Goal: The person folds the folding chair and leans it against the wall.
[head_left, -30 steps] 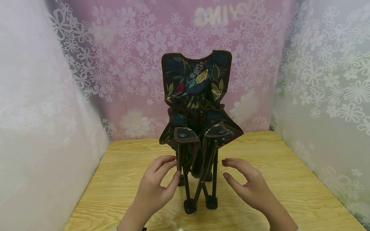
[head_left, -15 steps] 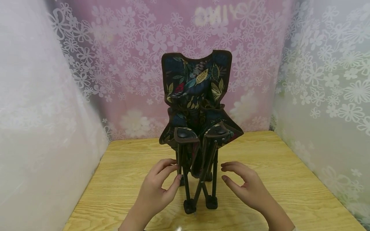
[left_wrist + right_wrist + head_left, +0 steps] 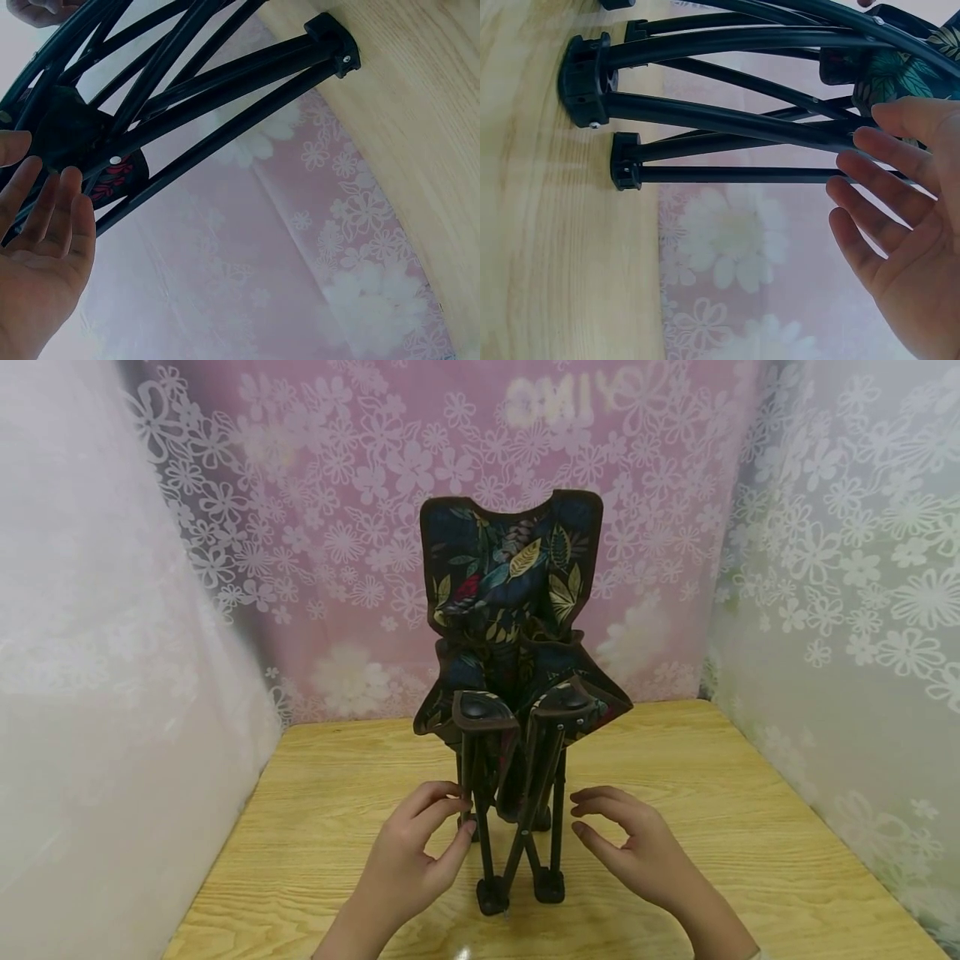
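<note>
A partly folded camping chair (image 3: 517, 560) stands upright on the table, its dark fabric printed with leaves. Crossed black metal legs (image 3: 558, 827) end in plastic feet. In the head view, my left hand (image 3: 416, 852) is beside the chair's left legs, fingers loosely bent, fingertips at the tubes; whether they touch is hard to tell. My right hand (image 3: 637, 843) is held a little apart from the right-hand legs. Both wrist views show relaxed fingers near the tubes, the left hand (image 3: 45, 255) and the right hand (image 3: 907, 202) holding nothing.
The chair stands on a wood-grain table (image 3: 337, 777). A pink flowered curtain (image 3: 322, 527) hangs behind it. Pale sheets flank the table, a left sheet (image 3: 112, 693) and a right sheet (image 3: 847, 652).
Both hands have moved slightly down along the legs, and the right hand has come a little closer to the chair. The chair looks nearly unmoved.
</note>
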Motion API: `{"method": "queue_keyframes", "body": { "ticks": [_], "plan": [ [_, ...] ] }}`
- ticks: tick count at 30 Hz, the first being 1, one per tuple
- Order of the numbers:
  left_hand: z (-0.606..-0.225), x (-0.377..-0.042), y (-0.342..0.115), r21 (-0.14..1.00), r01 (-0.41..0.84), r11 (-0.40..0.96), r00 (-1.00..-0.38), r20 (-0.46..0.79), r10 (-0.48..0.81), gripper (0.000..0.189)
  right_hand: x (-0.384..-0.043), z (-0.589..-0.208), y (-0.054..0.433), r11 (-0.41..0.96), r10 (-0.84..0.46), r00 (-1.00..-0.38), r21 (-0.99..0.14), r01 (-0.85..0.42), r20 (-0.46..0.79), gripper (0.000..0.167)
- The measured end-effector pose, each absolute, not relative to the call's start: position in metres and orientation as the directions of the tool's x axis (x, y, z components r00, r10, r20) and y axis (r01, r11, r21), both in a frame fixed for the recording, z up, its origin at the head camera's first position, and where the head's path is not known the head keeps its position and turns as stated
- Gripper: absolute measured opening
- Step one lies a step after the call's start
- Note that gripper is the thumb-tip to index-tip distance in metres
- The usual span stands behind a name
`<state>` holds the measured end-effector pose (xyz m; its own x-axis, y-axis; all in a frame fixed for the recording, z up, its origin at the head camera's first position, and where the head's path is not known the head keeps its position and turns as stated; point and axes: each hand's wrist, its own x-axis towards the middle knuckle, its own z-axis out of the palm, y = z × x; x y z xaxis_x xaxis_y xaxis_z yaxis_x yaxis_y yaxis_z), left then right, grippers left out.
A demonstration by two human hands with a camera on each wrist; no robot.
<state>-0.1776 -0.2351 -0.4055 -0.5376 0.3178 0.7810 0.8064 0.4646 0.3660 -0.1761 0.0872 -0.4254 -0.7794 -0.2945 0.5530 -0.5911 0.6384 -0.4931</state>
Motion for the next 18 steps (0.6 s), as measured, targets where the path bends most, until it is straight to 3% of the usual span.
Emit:
{"method": "queue_keyframes", "body": {
  "ticks": [18],
  "plan": [
    [-0.4138, -0.1758, -0.2339, 0.375, 0.800, 0.468, -0.571, 0.715, 0.403, 0.008, -0.1748, -0.4297, 0.0856, 0.651, -0.313, -0.810, -0.509, -0.563, 0.496, 0.024]
  ]
}}
